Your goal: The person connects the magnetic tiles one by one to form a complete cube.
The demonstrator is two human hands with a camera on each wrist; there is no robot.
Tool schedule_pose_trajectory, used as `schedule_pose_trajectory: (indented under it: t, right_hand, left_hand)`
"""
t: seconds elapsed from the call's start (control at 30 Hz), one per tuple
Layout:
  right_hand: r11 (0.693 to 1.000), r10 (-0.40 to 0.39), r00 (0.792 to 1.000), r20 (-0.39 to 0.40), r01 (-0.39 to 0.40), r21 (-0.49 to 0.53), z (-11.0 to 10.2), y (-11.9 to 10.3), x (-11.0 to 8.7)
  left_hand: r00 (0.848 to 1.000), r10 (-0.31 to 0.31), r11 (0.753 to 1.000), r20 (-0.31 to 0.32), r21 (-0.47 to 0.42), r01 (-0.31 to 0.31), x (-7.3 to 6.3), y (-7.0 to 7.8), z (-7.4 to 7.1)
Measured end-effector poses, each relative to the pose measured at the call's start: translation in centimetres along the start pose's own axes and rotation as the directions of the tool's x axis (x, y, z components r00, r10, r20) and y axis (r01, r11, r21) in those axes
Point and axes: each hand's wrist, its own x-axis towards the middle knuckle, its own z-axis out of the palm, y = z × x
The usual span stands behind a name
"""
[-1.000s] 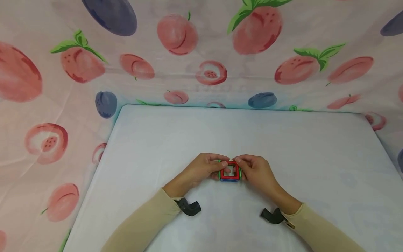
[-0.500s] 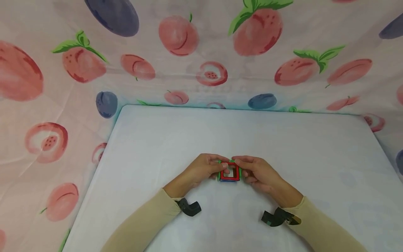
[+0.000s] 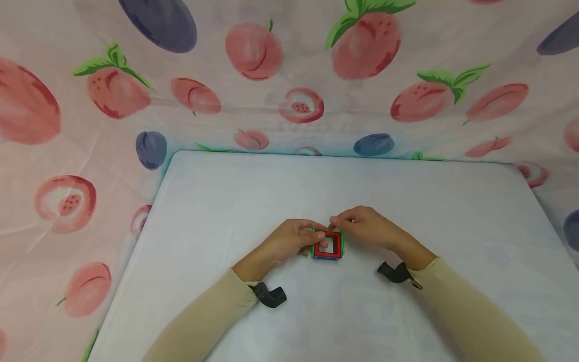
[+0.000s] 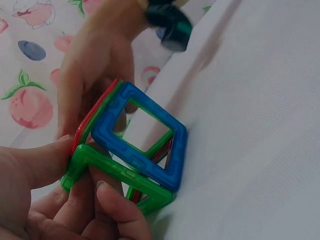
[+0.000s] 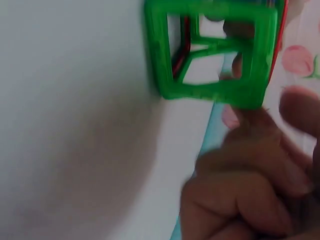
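Note:
A small cube of magnetic tiles stands on the white table, built from open-centred square frames. Its top is a red tile; in the left wrist view a blue tile and green tiles make up the sides. My left hand grips the cube, the thumb on the red edge and the fingers around and through a green side. My right hand is just beyond the cube's far right corner, fingers loosely bent. In the right wrist view a gap shows between its thumb and index finger, beside the green tile, with nothing visible held.
A white table surface spreads around the hands. Cloth printed with fruit hangs behind it and at the sides. Black curved mounts are strapped at both wrists, below the sleeves' cuffs.
My right hand has left the cube's right side and moved up and away toward its far edge. The left hand keeps its grip, and the cube has barely shifted.

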Motion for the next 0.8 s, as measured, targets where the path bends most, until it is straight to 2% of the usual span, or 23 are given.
schedule_pose_trajectory:
  t: [0.07, 0.17, 0.3, 0.4, 0.47, 0.53, 0.7, 0.8]
  right_hand:
    - [0.998, 0.004, 0.988, 0.152, -0.014, 0.061, -0.5, 0.0, 1.4]
    - [0.983, 0.02, 0.944, 0.329, -0.078, 0.166, -0.9, 0.0, 2.9]
    - [0.946, 0.055, 0.914, 0.402, -0.176, 0.272, -1.1, 0.0, 3.9]
    - [0.931, 0.076, 0.91, 0.408, -0.211, 0.297, -1.2, 0.1, 4.1]
    - [0.938, 0.07, 0.912, 0.404, -0.199, 0.286, -1.2, 0.2, 4.2]
    - [0.955, 0.071, 0.925, 0.374, -0.171, 0.242, -1.2, 0.2, 4.0]
    - [0.995, 0.045, 0.978, 0.205, -0.062, 0.078, -1.1, -0.5, 2.4]
    - [0.999, 0.011, 0.994, 0.108, -0.007, -0.036, -0.9, -1.1, 0.6]
  left_hand:
    - [1.0, 0.0, 1.0, 0.003, -0.007, 0.0, 0.0, -0.1, 0.0]
    - [1.0, 0.008, 1.0, 0.008, -0.011, -0.008, 0.0, -0.2, -0.1]
    - [1.0, 0.024, 1.0, -0.002, -0.006, -0.024, 0.1, -0.2, -0.1]
    - [1.0, 0.028, 0.999, -0.008, -0.016, -0.028, 0.2, -0.2, -0.1]
    - [1.0, 0.025, 0.999, -0.014, -0.028, -0.026, 0.2, -0.2, -0.1]
    - [1.0, 0.022, 0.999, -0.018, -0.036, -0.023, 0.2, -0.2, 0.0]
    - [1.0, 0.023, 0.998, -0.006, -0.054, -0.023, 0.0, 0.0, -0.3]
    - [0.999, 0.031, 0.997, 0.032, -0.071, -0.029, -0.1, 0.1, -0.6]
